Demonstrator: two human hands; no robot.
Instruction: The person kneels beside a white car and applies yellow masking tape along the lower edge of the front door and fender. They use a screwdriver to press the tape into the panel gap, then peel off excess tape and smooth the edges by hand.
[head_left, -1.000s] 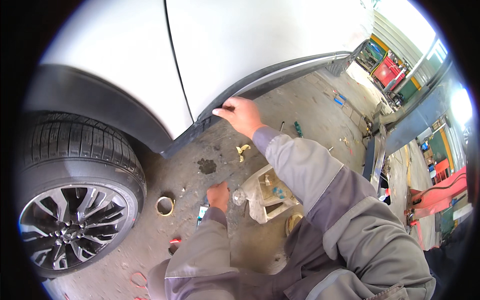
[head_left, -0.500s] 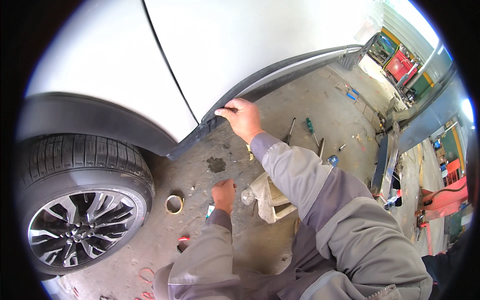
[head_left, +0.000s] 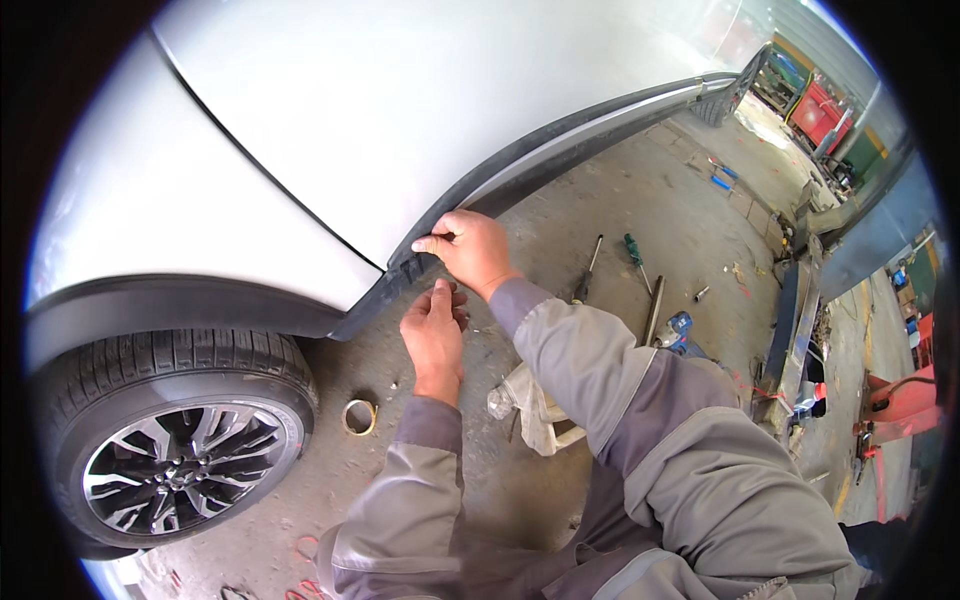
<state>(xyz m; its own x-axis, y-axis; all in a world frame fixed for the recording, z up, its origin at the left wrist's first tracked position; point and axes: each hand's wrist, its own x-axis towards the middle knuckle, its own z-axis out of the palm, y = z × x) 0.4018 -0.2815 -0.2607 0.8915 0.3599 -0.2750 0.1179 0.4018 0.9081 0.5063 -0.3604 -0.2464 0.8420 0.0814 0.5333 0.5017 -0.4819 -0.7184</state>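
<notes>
A white car body [head_left: 330, 130] fills the upper view, with a black trim strip [head_left: 520, 152] along its lower edge. My right hand [head_left: 472, 250] is closed at the strip's near end, thumb and fingers pinching its edge. Just below it, my left hand [head_left: 434, 335] is raised with curled fingers and thumb upward, close to the strip's ragged dark end [head_left: 408, 268]. Whatever the left fingers hold, if anything, is hidden. To the left, the wheel [head_left: 185, 470] stands under a black arch trim [head_left: 180, 300].
A tape roll [head_left: 359, 417] lies on the floor beside the wheel. Under my right arm is a low stool [head_left: 535, 408] with a cloth. Beyond lie a dark screwdriver [head_left: 592, 268], a green-handled screwdriver [head_left: 635, 252] and a blue power tool [head_left: 680, 328]. A blue-grey post [head_left: 880, 240] stands right.
My left hand has risen from low over the floor to just below the right hand. The right hand stays at the trim strip. The view has shifted slightly.
</notes>
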